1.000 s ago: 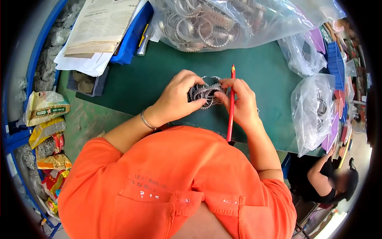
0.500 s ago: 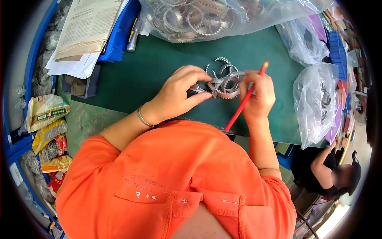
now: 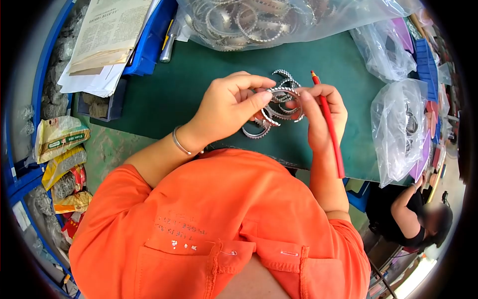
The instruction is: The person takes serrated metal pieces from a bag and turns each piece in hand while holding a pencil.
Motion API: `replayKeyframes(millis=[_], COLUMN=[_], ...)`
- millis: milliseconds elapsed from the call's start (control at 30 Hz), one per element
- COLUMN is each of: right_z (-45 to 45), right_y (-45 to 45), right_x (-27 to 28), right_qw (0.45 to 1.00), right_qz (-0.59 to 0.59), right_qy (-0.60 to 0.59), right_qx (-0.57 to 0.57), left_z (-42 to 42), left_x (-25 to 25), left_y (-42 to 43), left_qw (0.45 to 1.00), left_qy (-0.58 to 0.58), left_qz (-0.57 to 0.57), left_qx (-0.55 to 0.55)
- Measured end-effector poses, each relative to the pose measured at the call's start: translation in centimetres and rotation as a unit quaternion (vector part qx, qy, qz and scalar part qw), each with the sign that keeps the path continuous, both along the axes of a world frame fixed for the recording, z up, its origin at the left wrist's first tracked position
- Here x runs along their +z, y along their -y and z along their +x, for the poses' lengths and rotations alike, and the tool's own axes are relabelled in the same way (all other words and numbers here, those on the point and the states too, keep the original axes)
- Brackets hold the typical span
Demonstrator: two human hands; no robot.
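My left hand [image 3: 223, 103] pinches a curved, toothed metal ring [image 3: 285, 90] between thumb and fingers, above the green tabletop. My right hand [image 3: 326, 112] has a red pencil [image 3: 332, 132] tucked along its fingers, the tip pointing away from me. The right thumb and fingertips also meet the right side of that ring. Several more toothed metal rings [image 3: 257, 134] lie in a loose cluster beneath and behind my hands. My fingers partly cover them, and whether each one is a full circle I cannot tell.
At the far edge lies a clear plastic bag [image 3: 244, 25] full of toothed rings. Another clear bag [image 3: 398, 132] sits on the right. Papers [image 3: 107, 35] rest on a blue bin [image 3: 152, 45] at the left. A person in black [image 3: 393, 212] is at the lower right.
My hands have lifted a ring up from the cluster, and both now touch it. The pencil has swung round, its lower end moving right. The loose rings have shifted.
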State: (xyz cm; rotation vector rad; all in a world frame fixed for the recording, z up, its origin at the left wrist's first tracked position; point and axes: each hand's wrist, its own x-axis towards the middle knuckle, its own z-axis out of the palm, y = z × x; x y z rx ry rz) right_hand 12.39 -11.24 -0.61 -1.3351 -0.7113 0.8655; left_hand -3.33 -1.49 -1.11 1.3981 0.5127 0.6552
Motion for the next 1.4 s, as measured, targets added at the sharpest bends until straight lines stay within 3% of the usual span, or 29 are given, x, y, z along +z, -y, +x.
replayKeyframes(millis=[67,233,367,633,933,1167,1233,1400], right_z=[0.0,0.1,0.2,0.0,-0.3,-0.6,-0.8,-0.8], right_y=[0.4,1.3,1.6,2.1,2.3,2.4,2.6,2.6], right_x=[0.4,-0.7,-1.2,-1.7,-1.7,-1.0,-0.7,-0.9], right_qw=[0.996,0.987,0.989,0.989,0.987,0.992,0.992,0.976], right_qz=[0.041,0.147,0.125,0.084,0.074,0.054,0.054,0.038], right_qy=[-0.077,-0.05,-0.058,-0.103,-0.121,-0.066,-0.053,0.192], right_qx=[0.005,0.042,0.055,0.065,0.076,0.092,0.096,0.098], left_z=[-0.3,-0.3,-0.5,-0.5,-0.5,-0.4,-0.4,-0.2], left_x=[0.2,0.6,0.6,1.7,1.5,1.1,1.4,1.9], left_y=[-0.5,-0.7,-0.9,-0.5,-0.6,-0.7,-0.8,-0.7], left_qw=[0.989,0.97,0.968,0.995,0.986,0.979,0.982,0.944], left_qy=[-0.035,-0.009,0.003,0.011,0.011,0.028,-0.038,-0.034], left_qz=[-0.141,-0.241,-0.248,-0.098,-0.158,-0.181,-0.159,-0.305], left_qx=[-0.021,-0.015,-0.032,-0.029,-0.049,-0.085,-0.094,-0.119])
